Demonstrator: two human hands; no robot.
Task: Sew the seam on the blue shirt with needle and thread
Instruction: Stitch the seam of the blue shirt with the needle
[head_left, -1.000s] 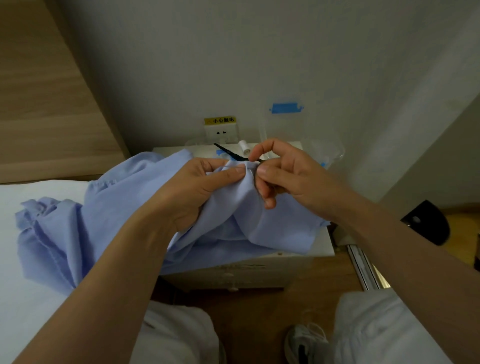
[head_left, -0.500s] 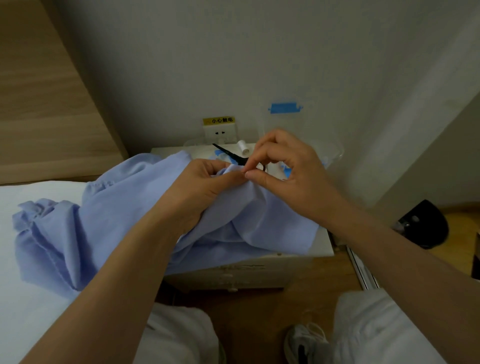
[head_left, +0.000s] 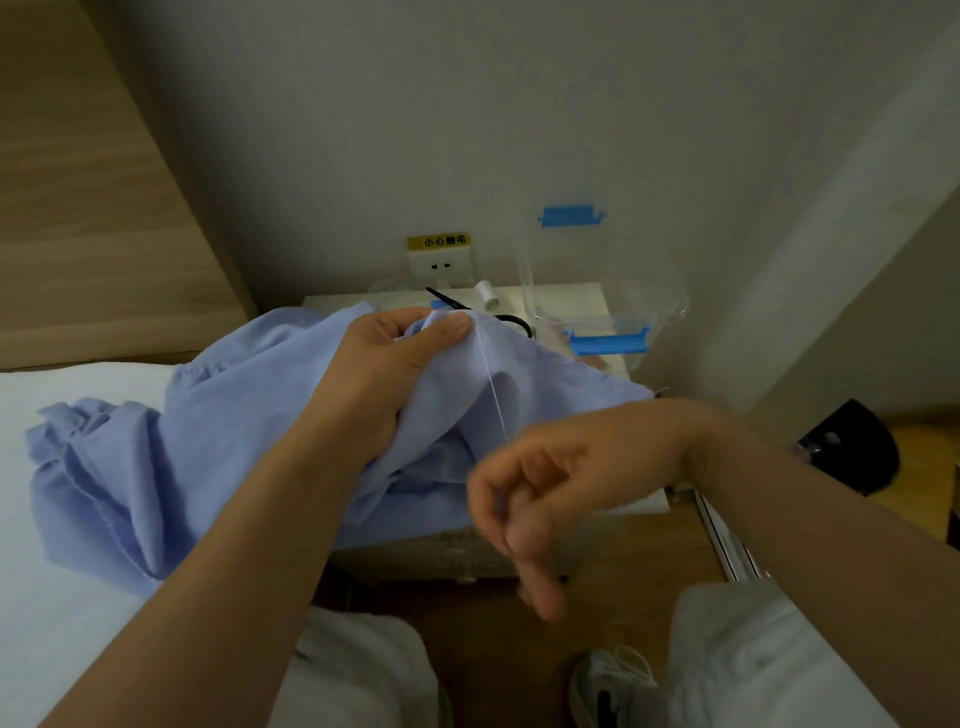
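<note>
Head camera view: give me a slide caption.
Left hand pinches a fold of the blue shirt while the right hand holds white thread taut.

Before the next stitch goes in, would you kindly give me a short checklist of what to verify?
1. Left hand grip pinches the blue shirt at the fold: ok.
2. Thread runs taut from the fold to the right hand: ok.
3. Needle in the right hand's grip: cannot tell, blurred.
4. Thread's visible stretch free of knots: ok.
5. Scissors at hand on the cabinet behind the blue shirt: ok.
</note>
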